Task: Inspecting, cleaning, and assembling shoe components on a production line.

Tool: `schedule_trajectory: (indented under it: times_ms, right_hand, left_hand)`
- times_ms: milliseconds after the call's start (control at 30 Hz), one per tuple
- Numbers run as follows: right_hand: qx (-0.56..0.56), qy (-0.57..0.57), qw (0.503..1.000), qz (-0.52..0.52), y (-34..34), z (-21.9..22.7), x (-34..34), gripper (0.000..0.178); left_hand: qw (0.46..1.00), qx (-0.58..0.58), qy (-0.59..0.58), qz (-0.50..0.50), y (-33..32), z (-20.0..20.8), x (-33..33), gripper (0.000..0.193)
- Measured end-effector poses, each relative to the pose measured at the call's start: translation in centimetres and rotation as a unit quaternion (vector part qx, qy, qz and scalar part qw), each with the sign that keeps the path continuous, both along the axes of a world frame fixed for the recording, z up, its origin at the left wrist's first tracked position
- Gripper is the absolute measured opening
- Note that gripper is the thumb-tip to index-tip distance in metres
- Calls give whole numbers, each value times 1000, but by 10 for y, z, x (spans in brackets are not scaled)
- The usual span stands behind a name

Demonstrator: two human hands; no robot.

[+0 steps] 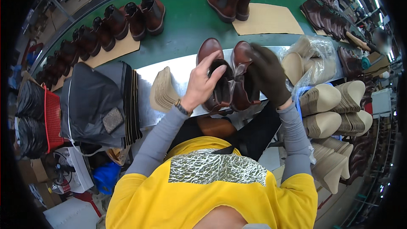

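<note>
A pair of dark brown ankle boots stands side by side in front of me on a bright metal ledge (146, 76), toes pointing away. My left hand (202, 81) is bare, with a watch at the wrist. It rests at the left boot (208, 47), fingers stretched forward and thumb apart over its dark opening. On the other side, my right hand (270, 76) wears a dark brown glove and lies against the outer side of the right boot (240, 55). The glove's fingertips are smeared and partly merge with the boot. Beige insoles (163, 91) stand stacked left of the boots.
Several brown boots (114, 21) line the green work surface (182, 12) at left; another pair (229, 2) stands beside cardboard (267, 19). Nearby are a bag of insoles (309, 61), insole stacks (322, 99) at right, black sheets (93, 97) and a red basket (53, 118).
</note>
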State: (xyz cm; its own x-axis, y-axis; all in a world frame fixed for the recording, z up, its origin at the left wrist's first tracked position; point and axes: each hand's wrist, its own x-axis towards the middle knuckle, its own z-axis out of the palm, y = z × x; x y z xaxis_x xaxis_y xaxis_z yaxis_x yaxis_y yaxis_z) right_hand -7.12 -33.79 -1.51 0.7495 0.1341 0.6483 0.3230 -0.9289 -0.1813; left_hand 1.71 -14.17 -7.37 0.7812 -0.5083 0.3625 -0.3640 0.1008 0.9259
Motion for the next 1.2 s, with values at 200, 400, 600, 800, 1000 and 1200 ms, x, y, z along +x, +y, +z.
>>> schedule_trajectory:
  times_ms: [200,400,600,800,1000,1200]
  right_hand:
    - [336,155,929,-17,-35,-37,-5,26]
    - [460,253,851,-15,-48,-36,10,18]
    - [541,305,783,-33,-50,-40,22,19]
    - [427,304,851,2,-49,-42,25,20]
    - [463,330,822,-20,-45,-35,28,21]
    - [516,324,792,-44,-57,-38,22,22]
  left_hand:
    - [874,254,-409,66,-15,24,13,25]
    - [973,135,-186,-29,-13,20,48,24]
    - [966,242,17,-94,-24,26,71,33]
    - [947,270,57,-164,-27,16,82,38]
    - [949,260,106,-145,-24,15,81,38]
    - [959,262,41,-103,-30,28,65,34]
